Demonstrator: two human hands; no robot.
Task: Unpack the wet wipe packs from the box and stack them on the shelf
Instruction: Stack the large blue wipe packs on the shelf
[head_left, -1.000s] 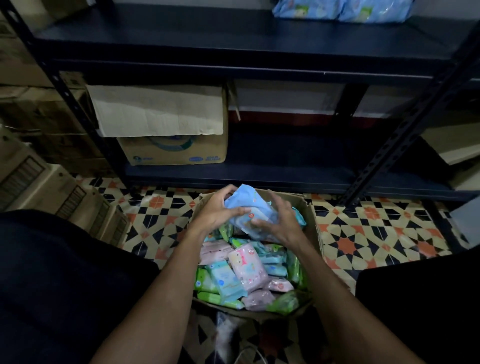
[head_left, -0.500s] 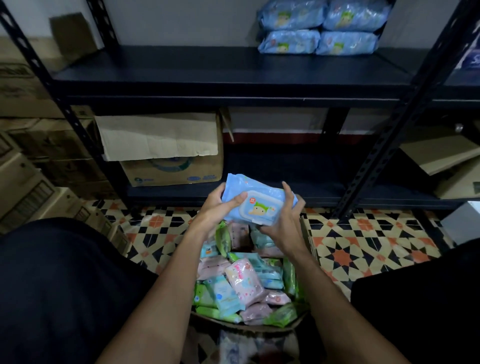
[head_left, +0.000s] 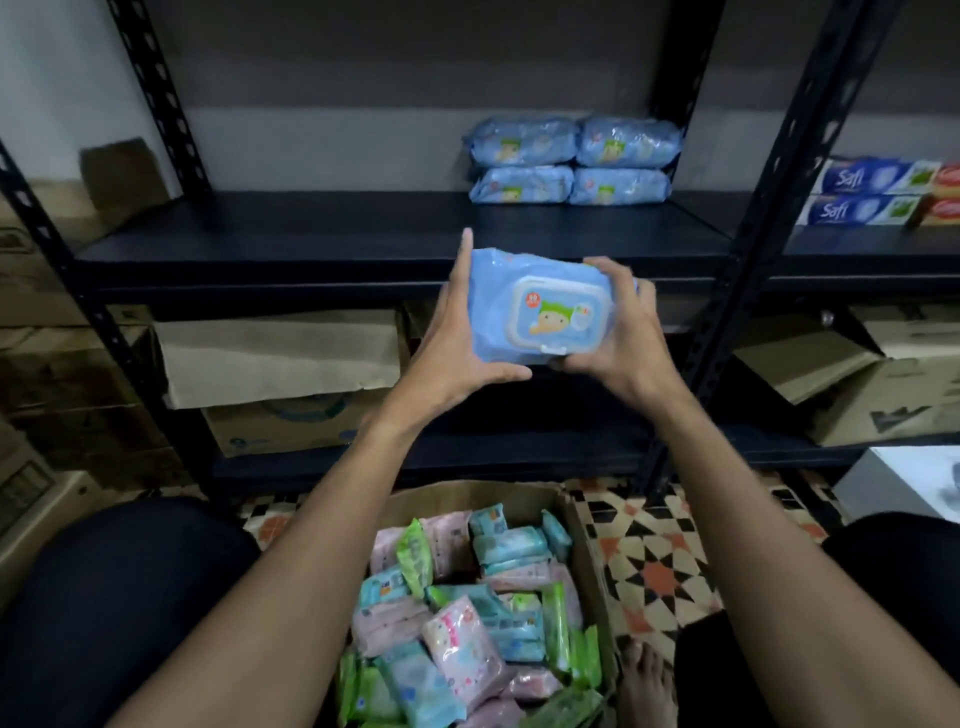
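A grey wall (head_left: 363, 78) backs a dark metal rack whose perforated uprights (head_left: 156, 98) frame a wide, dark shelf (head_left: 311, 234). Under it, on the lower board, sits a cardboard carton (head_left: 280, 374) with one flap folded down over its front. More cartons (head_left: 31, 364) are piled beside the rack on the left, and others (head_left: 883, 395) stand in the bay to the right. The floor (head_left: 660, 566) is tiled in a black, cream and orange star pattern.

On the floor between the person's knees stands an open box (head_left: 587, 561), crowded with loose wet wipe packs (head_left: 467, 613) in pink, green and pale blue. A bare foot (head_left: 644, 680) rests just beside its right wall.

At the back of the shelf, four blue packs (head_left: 571, 161) sit two across and two high. In the next bay lie toothpaste cartons (head_left: 862, 192) marked Safi.

A blue lidded pack (head_left: 540, 317) is held in the air before the shelf's front edge, above the box. The left hand (head_left: 457, 343) grips its left end and the right hand (head_left: 618, 332) its right, with fingers curled round it.
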